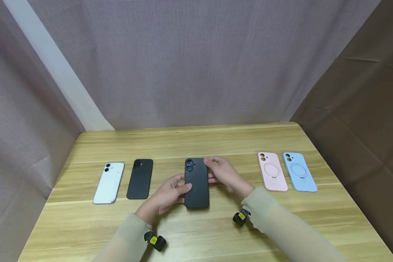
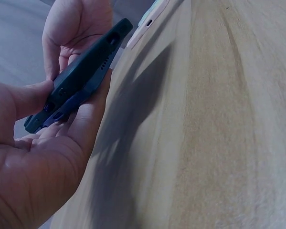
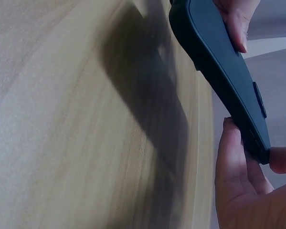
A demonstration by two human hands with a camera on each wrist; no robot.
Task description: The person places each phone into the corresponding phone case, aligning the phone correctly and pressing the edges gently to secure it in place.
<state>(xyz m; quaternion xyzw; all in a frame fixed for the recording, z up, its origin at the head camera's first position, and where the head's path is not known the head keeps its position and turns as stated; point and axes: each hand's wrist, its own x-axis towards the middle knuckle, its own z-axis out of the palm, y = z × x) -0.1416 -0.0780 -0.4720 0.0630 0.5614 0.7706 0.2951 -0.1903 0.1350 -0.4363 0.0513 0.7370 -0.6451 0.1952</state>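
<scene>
Both hands hold a black phone case (image 1: 197,189) above the middle of the table, its back facing up. A dark blue phone (image 2: 89,87) lies against its underside; in the left wrist view, the phone's end with speaker holes stands out from the case edge. Blue-rimmed lenses show through the camera cutout in the head view. My left hand (image 1: 171,192) grips the left side, thumb across the back and fingers underneath. At the upper right corner, my right hand (image 1: 225,172) pinches the case and phone between thumb and fingers.
On the wooden table (image 1: 196,236), a white phone (image 1: 108,183) and a black phone (image 1: 140,179) lie to the left. A pink case (image 1: 276,182) and a light blue case (image 1: 304,183), both with ring stands, lie to the right. Curtains (image 1: 196,65) enclose the back and sides.
</scene>
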